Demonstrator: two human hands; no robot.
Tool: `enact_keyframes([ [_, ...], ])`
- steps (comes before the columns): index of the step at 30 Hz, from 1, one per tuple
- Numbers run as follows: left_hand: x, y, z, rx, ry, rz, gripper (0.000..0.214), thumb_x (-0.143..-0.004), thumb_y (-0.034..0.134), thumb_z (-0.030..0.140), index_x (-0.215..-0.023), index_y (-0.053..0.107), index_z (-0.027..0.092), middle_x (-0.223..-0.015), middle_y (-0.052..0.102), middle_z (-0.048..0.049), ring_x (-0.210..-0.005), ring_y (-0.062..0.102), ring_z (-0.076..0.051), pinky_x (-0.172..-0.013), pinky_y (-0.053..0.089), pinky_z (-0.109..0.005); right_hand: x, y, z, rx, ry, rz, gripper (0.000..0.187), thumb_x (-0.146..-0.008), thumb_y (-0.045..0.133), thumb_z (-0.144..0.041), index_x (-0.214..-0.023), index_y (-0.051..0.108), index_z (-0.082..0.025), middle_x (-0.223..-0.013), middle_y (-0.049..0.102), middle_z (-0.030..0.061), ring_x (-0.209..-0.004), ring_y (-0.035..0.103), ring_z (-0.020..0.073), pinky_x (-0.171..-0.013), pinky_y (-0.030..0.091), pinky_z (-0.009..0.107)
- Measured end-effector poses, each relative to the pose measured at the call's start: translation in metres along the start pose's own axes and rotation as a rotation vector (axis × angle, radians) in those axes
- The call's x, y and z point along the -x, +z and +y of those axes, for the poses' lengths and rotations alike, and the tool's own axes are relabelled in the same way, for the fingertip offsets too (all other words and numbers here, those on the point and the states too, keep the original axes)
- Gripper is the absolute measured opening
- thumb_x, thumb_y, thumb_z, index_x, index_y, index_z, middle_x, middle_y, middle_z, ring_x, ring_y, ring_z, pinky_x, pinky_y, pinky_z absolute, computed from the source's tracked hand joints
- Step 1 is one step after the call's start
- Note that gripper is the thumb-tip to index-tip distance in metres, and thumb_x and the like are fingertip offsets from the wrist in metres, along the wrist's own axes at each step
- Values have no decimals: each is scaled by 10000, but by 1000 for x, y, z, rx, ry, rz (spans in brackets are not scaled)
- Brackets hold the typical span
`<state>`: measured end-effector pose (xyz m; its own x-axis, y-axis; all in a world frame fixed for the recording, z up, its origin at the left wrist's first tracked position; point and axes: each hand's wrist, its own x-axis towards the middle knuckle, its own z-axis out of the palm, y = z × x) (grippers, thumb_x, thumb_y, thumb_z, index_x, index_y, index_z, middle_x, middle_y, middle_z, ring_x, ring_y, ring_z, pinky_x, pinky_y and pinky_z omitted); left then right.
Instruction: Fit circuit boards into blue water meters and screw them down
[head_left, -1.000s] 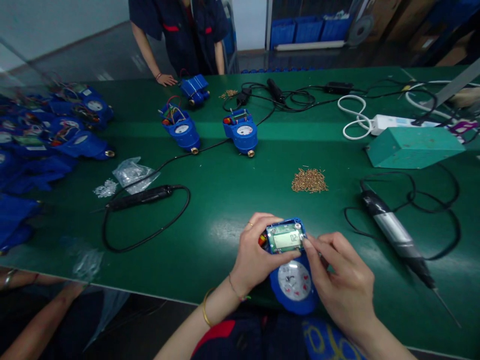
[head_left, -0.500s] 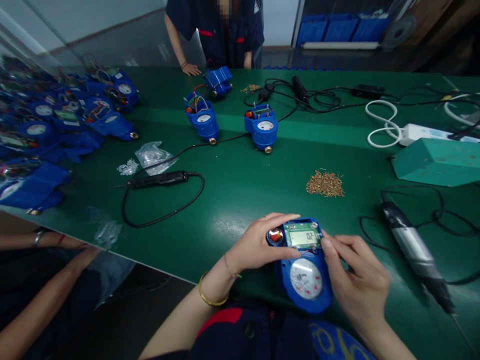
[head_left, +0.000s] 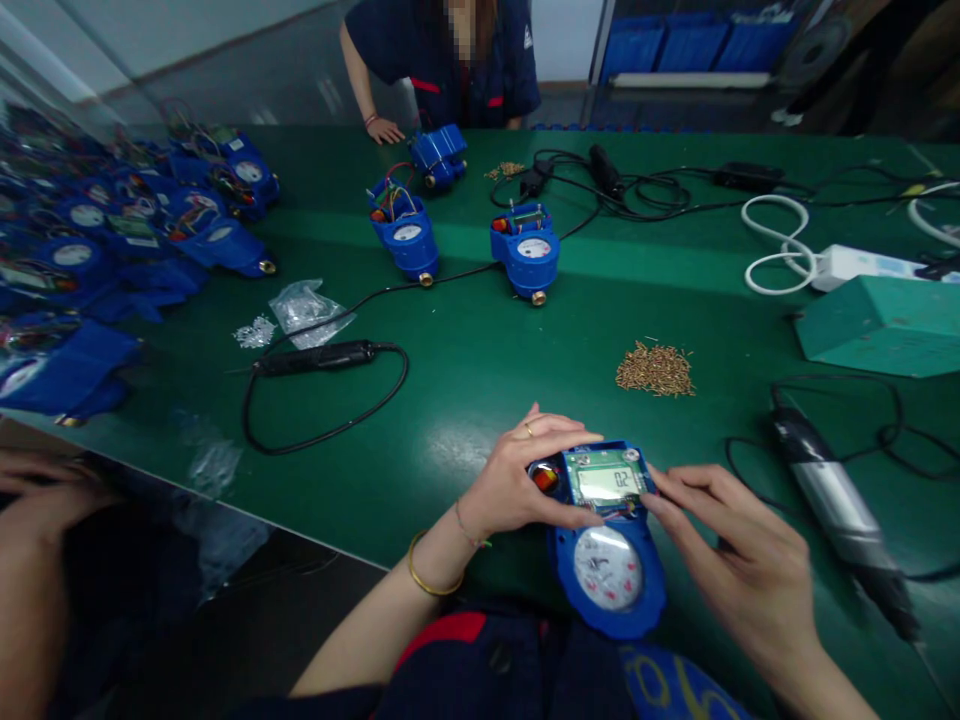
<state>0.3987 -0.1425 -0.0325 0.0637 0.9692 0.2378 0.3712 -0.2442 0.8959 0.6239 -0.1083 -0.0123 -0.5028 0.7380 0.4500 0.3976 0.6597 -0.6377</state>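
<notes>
A blue water meter (head_left: 651, 590) lies on the green table close to my body, its top housing uncovered. Inside sits a green circuit board with a lit display (head_left: 604, 482); a round white dial (head_left: 608, 568) is below it. My left hand (head_left: 517, 470) grips the housing from the left, thumb across the board's lower edge and fingers over the far rim. At the right rim, my right hand (head_left: 739, 545) is closed, thumb and forefinger on the housing edge beside the board. Small wires show near that thumb; whether it pinches one is hidden.
Brass screws (head_left: 655, 369) lie in a pile ahead. An electric screwdriver (head_left: 840, 510) rests at right, another (head_left: 315, 358) at left by a plastic bag (head_left: 306, 312). More meters (head_left: 529, 250) stand beyond; many crowd the left. A person (head_left: 442, 70) is across the table, another's arm (head_left: 37, 520) at left.
My right thumb and forefinger have shifted slightly down along the meter's right edge. The neighbour's hands at left have drawn back from the table edge. Someone's legs now show at upper right.
</notes>
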Motion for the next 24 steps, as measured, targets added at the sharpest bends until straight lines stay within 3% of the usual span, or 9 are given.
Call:
enact_keyframes([
  [6,5,7,11,-64,-56,-49,784,-624,889,409,-1335,585,278,-1283,699,-80,-1189,653,-290,-1231,136,-613,6,4,-11,32,165,83,77,-919,664,-205,-952,730,-181,-855,691,1,-708,663,95,-674,528,182],
  [12,10,17,19,-94,-71,-23,802,-721,790,319,-1444,449,265,-1357,652,-74,-1246,615,-273,-1204,297,-543,-6,0,-13,109,177,1,173,-939,616,-280,-840,707,-171,-746,671,-8,-573,627,80,-550,507,163],
  [19,10,17,26,-132,-79,20,904,-715,781,346,-1499,339,264,-1345,660,-71,-1269,593,-292,-1244,92,-607,-22,-9,-24,275,152,-6,321,-933,544,-357,-693,666,-182,-611,636,-10,-473,595,93,-446,440,198],
  [24,10,22,25,-161,-41,98,747,-702,782,310,-1377,472,235,-1281,693,-71,-1151,668,-269,-1257,85,-576,-25,-8,-26,296,141,3,323,-920,549,-354,-662,646,-184,-578,618,-14,-453,574,87,-438,408,199],
])
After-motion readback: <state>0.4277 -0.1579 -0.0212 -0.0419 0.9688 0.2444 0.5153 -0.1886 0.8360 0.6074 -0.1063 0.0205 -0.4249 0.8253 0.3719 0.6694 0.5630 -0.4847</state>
